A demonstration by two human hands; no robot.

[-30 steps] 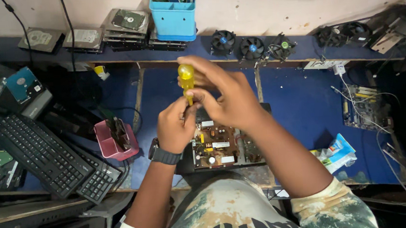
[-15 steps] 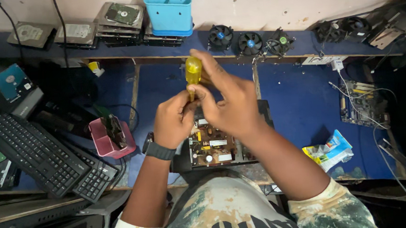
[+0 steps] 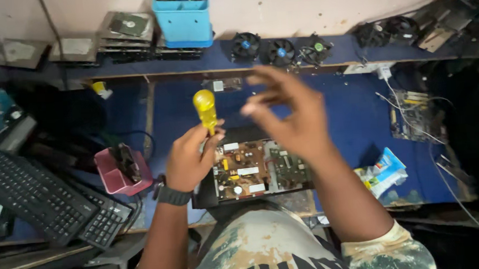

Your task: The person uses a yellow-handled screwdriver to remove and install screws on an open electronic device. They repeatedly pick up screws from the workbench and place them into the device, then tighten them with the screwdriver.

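One screwdriver (image 3: 205,110), one circuit board (image 3: 260,169), three fans (image 3: 281,51)

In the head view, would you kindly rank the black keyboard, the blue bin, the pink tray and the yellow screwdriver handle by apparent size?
1. black keyboard
2. blue bin, partly cut off
3. pink tray
4. yellow screwdriver handle, held by the left hand; nearer the camera, yet smallest.

Electronics repair workshop: cooling fans (image 3: 281,50), hard drives (image 3: 127,26), keyboards (image 3: 35,197).
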